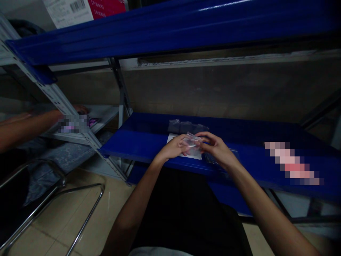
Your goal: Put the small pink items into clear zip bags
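Note:
Between my two hands is a small clear plastic bag (190, 140), held just above the blue shelf (149, 142). My left hand (174, 146) grips its left side, fingers closed on the plastic. At the bag's right edge, my right hand (213, 144) pinches it with thumb and fingertips. A white sheet of paper (196, 155) lies under the hands. Behind them, more clear plastic bags (181, 126) lie flat on the shelf. Beside my right wrist is a dark, clear-wrapped item (211, 157), partly covered by the hand.
A blurred-out pinkish item (293, 163) lies on the shelf to the right. An upper blue beam (170, 32) crosses above my hands. On the left are a metal upright (57, 97), another person's arm (32, 124) and a chrome chair frame (87, 213).

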Motion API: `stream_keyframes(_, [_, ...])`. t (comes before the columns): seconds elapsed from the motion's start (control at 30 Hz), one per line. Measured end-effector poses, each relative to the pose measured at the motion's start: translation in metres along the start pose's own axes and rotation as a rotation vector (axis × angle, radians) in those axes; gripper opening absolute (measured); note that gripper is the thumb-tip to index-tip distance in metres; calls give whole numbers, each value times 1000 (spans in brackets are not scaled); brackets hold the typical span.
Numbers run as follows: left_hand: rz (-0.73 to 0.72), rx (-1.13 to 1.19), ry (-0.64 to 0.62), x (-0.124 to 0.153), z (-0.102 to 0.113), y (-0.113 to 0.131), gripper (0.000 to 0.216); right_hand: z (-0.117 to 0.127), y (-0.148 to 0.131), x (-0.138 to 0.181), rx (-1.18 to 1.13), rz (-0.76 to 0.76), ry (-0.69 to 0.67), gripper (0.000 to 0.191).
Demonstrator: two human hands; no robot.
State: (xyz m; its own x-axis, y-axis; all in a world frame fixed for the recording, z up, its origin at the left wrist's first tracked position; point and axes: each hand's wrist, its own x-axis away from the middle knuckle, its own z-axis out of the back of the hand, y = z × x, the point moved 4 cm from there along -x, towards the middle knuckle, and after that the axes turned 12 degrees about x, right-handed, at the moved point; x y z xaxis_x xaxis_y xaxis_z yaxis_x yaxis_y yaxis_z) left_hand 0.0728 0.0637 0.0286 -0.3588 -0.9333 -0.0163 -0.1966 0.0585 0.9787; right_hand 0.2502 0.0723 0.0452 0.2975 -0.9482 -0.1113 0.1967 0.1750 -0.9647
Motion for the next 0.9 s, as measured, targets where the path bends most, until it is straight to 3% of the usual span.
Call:
stream_keyframes(0.07, [4, 16, -41, 3, -2, 2, 50, 2, 6, -3, 66, 41, 39, 35])
stream_keyframes(0.17, [43, 39, -67, 7, -2, 7, 60, 4, 13, -4, 92, 82, 95, 33])
stream_keyframes(0.43, [61, -16, -43, 18, 22, 32, 49, 15, 16, 1, 195, 85, 140, 40])
stream_keyframes(0.67, [-247, -354, 182, 23, 42, 58, 38, 15, 16, 8, 313, 102, 111, 44])
stream_keyframes(0.9, [-35, -168, 135, 13, 43, 31, 26, 2, 4, 8, 278, 130, 95, 43])
